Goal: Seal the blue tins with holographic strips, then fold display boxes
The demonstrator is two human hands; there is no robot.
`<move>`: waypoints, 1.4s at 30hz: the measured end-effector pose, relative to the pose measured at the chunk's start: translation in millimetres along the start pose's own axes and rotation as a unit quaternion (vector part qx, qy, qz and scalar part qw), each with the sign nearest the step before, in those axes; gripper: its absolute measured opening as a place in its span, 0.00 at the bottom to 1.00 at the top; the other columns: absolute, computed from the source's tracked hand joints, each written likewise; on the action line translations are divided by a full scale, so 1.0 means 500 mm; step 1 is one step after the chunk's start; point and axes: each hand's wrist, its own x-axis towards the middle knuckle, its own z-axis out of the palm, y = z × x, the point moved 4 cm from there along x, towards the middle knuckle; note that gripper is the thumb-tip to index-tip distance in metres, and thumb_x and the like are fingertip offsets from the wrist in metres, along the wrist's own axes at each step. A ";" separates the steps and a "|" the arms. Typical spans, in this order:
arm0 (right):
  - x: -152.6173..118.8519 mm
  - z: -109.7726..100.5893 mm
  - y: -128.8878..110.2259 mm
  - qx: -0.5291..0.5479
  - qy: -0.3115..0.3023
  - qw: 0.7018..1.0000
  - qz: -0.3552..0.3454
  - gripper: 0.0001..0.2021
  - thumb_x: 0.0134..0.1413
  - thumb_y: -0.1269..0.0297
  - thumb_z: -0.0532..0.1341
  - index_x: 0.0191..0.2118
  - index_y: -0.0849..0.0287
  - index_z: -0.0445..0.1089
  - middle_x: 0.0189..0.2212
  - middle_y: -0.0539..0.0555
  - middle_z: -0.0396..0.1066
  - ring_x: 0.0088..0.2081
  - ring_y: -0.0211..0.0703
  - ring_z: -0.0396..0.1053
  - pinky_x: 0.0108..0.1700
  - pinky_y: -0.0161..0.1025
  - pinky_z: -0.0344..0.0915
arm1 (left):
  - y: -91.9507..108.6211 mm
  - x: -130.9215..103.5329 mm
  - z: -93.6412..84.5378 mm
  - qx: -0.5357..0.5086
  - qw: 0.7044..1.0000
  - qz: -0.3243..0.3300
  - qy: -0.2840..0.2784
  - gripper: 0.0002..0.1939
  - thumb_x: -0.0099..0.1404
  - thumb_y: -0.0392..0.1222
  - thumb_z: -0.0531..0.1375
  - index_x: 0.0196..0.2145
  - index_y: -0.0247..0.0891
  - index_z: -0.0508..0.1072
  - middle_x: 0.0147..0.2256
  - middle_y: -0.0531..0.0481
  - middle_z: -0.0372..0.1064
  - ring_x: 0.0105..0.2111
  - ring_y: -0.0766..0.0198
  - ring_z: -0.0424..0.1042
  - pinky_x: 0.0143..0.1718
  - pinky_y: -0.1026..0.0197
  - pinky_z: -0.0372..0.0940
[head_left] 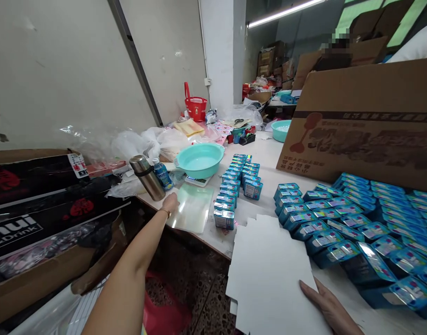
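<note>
My left hand [171, 203] reaches to the left edge of a stack of clear plastic sheets [194, 209], its fingers bent and closed at that edge. How many sheets it pinches is too small to tell. A flat white die-cut cardboard piece [269, 274] slants over the table's front edge. My right hand [325, 302] grips its right side, thumb and fingers against the board. Two short rows of small blue boxes [224, 218] stand just right of the plastic sheets. Many more blue boxes [325, 239] stand packed together at the right.
A steel thermos [147, 177] and a blue-labelled bottle [162, 174] stand left of a turquoise basin [199, 160], which rests on a white scale [198, 181]. A large brown carton [367, 121] rises behind the boxes. Black printed cartons [42, 209] fill the left side.
</note>
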 end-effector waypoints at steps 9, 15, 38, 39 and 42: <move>0.006 0.008 0.008 0.013 -0.033 0.999 -0.026 0.47 0.42 0.53 0.72 0.67 0.58 0.55 0.48 0.62 0.78 0.46 0.64 0.77 0.47 0.54 0.74 | 0.016 -0.342 0.135 -0.244 0.967 0.078 0.000 0.24 0.61 0.60 0.59 0.43 0.35 0.73 0.38 0.41 0.75 0.38 0.53 0.75 0.39 0.53 0.70; -0.006 0.004 0.000 -0.023 -0.067 0.993 -0.091 0.36 0.39 0.52 0.72 0.56 0.59 0.69 0.46 0.62 0.78 0.45 0.64 0.77 0.48 0.57 0.72 | 0.035 -0.562 0.321 -0.556 0.759 -0.164 -0.297 0.41 0.50 0.77 0.59 0.40 0.34 0.76 0.34 0.42 0.77 0.32 0.56 0.76 0.29 0.61 0.66; 0.051 -0.020 -0.079 -0.442 0.086 0.833 -0.321 0.42 0.47 0.59 0.65 0.68 0.60 0.51 0.63 0.64 0.60 0.62 0.61 0.60 0.63 0.55 0.58 | 0.143 -0.554 0.357 -0.445 0.890 0.025 -0.097 0.35 0.50 0.47 0.65 0.56 0.36 0.65 0.58 0.37 0.66 0.58 0.47 0.66 0.57 0.50 0.62; 0.057 -0.020 -0.083 -0.454 0.090 0.825 -0.323 0.42 0.47 0.58 0.65 0.68 0.60 0.52 0.62 0.64 0.61 0.62 0.62 0.60 0.62 0.56 0.58 | 0.144 -0.551 0.361 -0.458 0.882 0.021 -0.106 0.37 0.50 0.47 0.65 0.57 0.36 0.64 0.59 0.38 0.66 0.58 0.47 0.66 0.56 0.51 0.63; 0.064 -0.027 -0.094 -0.480 0.105 0.804 -0.335 0.39 0.48 0.55 0.64 0.66 0.60 0.56 0.58 0.65 0.63 0.61 0.63 0.60 0.62 0.58 0.57 | 0.149 -0.548 0.368 -0.489 0.864 0.023 -0.117 0.40 0.50 0.43 0.65 0.61 0.38 0.62 0.59 0.39 0.67 0.58 0.48 0.67 0.56 0.52 0.64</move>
